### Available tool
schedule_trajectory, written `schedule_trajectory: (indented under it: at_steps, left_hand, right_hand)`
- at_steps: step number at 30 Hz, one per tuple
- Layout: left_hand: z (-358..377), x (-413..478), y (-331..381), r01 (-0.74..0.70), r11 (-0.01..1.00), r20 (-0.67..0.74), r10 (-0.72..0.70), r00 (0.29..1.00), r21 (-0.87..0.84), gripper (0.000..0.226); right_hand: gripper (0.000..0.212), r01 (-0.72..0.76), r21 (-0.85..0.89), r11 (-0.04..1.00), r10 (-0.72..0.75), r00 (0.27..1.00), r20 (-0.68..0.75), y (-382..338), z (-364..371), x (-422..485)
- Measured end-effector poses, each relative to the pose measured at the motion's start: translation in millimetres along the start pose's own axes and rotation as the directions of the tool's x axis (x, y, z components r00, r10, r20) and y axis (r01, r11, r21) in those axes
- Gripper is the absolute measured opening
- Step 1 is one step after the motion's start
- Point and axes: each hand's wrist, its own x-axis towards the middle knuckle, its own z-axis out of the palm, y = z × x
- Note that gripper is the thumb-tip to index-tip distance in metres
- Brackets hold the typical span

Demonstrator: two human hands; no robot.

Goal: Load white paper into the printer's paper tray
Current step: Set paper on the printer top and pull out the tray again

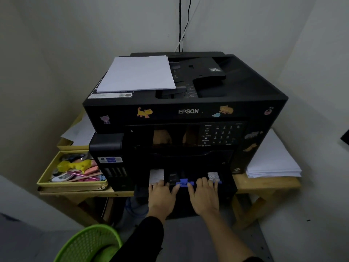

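Your left hand [161, 194] and right hand [204, 193] rest flat, fingers spread, gripping nothing, on the pulled-out paper tray [225, 188], probably to slide it. The white paper [137, 73] waits atop the printer [251, 103], within reach.

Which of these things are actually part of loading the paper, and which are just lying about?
Part of the job:
printer
paper tray with blue guide
white paper on the printer
left hand, right hand

Lying about:
yellow box of odds and ends
green basket
paper stack at right
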Motion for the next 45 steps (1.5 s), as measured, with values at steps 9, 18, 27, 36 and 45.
schedule_trajectory:
  at_steps: [9,18,27,36,45]
  left_hand:
    - [13.9,-47.7,-3.0,0.051,0.986,-0.060,-0.061,0.996,-0.158,0.047]
    - [18.9,-86.7,-0.1,0.124,0.989,-0.066,-0.130,0.989,-0.081,0.055]
    - [22.1,-124.6,4.7,0.190,0.978,-0.050,-0.195,0.979,-0.090,0.043]
    - [28.5,-152.6,2.6,0.192,0.977,-0.071,-0.199,0.977,-0.093,0.043]
    - [39.8,-161.6,8.9,0.175,0.984,-0.089,-0.171,0.981,0.034,0.048]
  right_hand:
    - [0.031,0.029,0.067,0.997,-0.026,0.998,-0.055,18.6,6.8,-46.7]
    - [0.041,0.037,0.033,0.999,-0.037,0.999,-0.013,32.1,6.0,-83.6]
    - [0.046,0.027,0.015,1.000,-0.026,1.000,-0.015,35.4,3.7,-114.1]
    - [0.044,0.034,0.020,0.999,-0.034,0.999,0.003,38.7,4.7,-136.5]
    - [0.042,0.022,-0.005,1.000,-0.022,1.000,0.012,41.3,4.9,-144.5]
